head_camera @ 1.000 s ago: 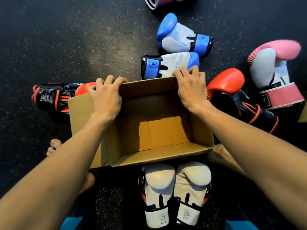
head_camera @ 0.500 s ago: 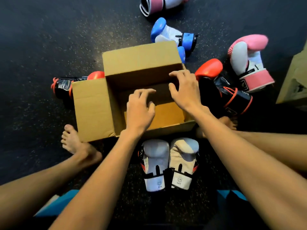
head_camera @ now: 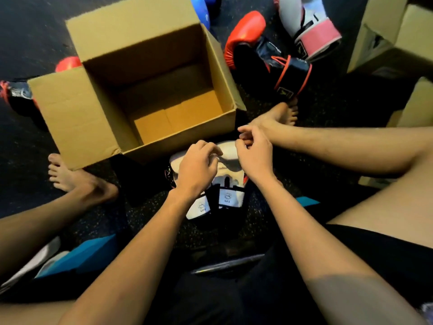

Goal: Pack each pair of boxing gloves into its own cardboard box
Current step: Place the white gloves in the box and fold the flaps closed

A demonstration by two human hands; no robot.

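Observation:
An open, empty cardboard box (head_camera: 182,146) stands on the dark floor with its flaps up. Just in front of it a pair of white gloves (head_camera: 230,165) lies side by side, cuffs toward me. My left hand (head_camera: 199,165) hangs over the left white glove with fingers loosely curled. My right hand (head_camera: 254,153) is over the right one, also loosely curled. Neither hand plainly grips a glove. A red-and-black glove (head_camera: 264,59) and a pink-and-white glove (head_camera: 309,26) lie right of the box.
A second red-and-black glove (head_camera: 21,95) lies left of the box, and a blue glove (head_camera: 202,10) peeks out behind it. More cardboard boxes (head_camera: 386,36) stand at the right edge. My bare feet (head_camera: 77,177) flank the box. A blue pad (head_camera: 79,254) lies at lower left.
Both hands have left the box's flaps and interior and come back toward me, down over the white gloves. The box's far flap now stands upright.

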